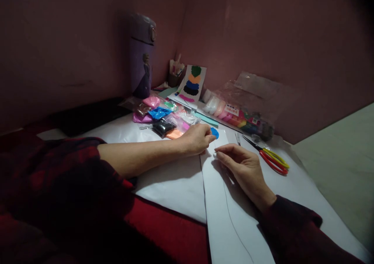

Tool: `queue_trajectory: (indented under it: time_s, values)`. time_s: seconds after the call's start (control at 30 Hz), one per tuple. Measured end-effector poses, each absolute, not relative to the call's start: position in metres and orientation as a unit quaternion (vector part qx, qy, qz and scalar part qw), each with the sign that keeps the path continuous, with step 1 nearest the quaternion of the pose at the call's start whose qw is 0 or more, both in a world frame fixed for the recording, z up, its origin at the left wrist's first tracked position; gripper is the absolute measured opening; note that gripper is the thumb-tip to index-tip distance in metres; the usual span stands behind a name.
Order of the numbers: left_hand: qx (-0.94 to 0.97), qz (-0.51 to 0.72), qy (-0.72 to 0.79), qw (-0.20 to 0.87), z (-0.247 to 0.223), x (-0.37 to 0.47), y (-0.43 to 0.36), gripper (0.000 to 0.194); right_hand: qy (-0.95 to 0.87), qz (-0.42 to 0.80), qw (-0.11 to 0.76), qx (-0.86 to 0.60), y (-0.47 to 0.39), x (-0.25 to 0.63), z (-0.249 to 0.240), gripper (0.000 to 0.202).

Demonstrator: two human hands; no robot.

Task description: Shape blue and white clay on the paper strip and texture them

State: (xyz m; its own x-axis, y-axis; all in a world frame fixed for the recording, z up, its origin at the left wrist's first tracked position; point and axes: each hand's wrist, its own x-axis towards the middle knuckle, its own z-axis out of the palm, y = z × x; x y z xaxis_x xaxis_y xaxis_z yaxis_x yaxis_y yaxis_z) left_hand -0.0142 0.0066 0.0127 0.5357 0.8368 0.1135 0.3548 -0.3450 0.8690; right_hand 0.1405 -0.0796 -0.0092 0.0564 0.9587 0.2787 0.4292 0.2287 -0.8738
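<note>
A long white paper strip (pixel 216 201) carries a thin curved dark line and lies lengthwise before me. Near its far end is a small flat blue patch (pixel 215 132). My left hand (pixel 196 139) is closed over the strip's left edge, its thumb and fingers curled beside the blue patch. Whatever it may hold is hidden. Just to the right, my right hand (pixel 241 164) pinches thumb and forefinger together above the strip. Something tiny may be at its fingertips, too small to name.
Scissors (pixel 273 161) with red and yellow handles lie right of my right hand. Bags of coloured clay (pixel 160 118) sit beyond my left arm. Behind stand a purple bottle (pixel 142 57), a painted card (pixel 193 83), a cup of tools (pixel 175 77) and a clear multicoloured pack (pixel 233 114).
</note>
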Motion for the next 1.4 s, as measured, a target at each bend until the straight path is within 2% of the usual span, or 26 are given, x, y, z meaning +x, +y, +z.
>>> queue_trajectory:
  time_s: [0.1, 0.27, 0.47, 0.73, 0.9, 1.1, 1.27, 1.4]
  values:
    - [0.770, 0.284, 0.385, 0.421, 0.0122, -0.0143, 0.0070, 0.020, -0.626, 0.291, 0.464, -0.554, -0.0788, 0.1419, -0.0110, 0.014]
    - [0.776, 0.281, 0.374, 0.423, 0.0102, -0.0138, 0.0085, 0.021, -0.705, 0.237, 0.423, -0.517, -0.0803, 0.1387, -0.0101, 0.007]
    - [0.773, 0.282, 0.387, 0.417, 0.0124, -0.0146, 0.0067, 0.021, -0.581, 0.313, 0.498, -0.562, -0.0779, 0.1406, -0.0086, 0.018]
    - [0.775, 0.286, 0.376, 0.419, 0.0106, -0.0139, 0.0078, 0.021, -0.712, 0.232, 0.428, -0.506, -0.0821, 0.1374, -0.0105, 0.006]
    - [0.772, 0.281, 0.387, 0.419, 0.0127, -0.0143, 0.0063, 0.021, -0.612, 0.279, 0.489, -0.555, -0.0810, 0.1390, -0.0083, 0.013]
    - [0.772, 0.286, 0.379, 0.422, 0.0122, -0.0145, 0.0066, 0.018, -0.734, 0.219, 0.409, -0.496, -0.0833, 0.1361, -0.0073, 0.004]
    - [0.769, 0.283, 0.384, 0.425, 0.0123, -0.0151, 0.0060, 0.018, -0.616, 0.270, 0.490, -0.554, -0.0807, 0.1396, -0.0095, 0.013]
    - [0.769, 0.283, 0.380, 0.429, 0.0114, -0.0148, 0.0061, 0.016, -0.689, 0.235, 0.438, -0.528, -0.0812, 0.1403, -0.0096, 0.008]
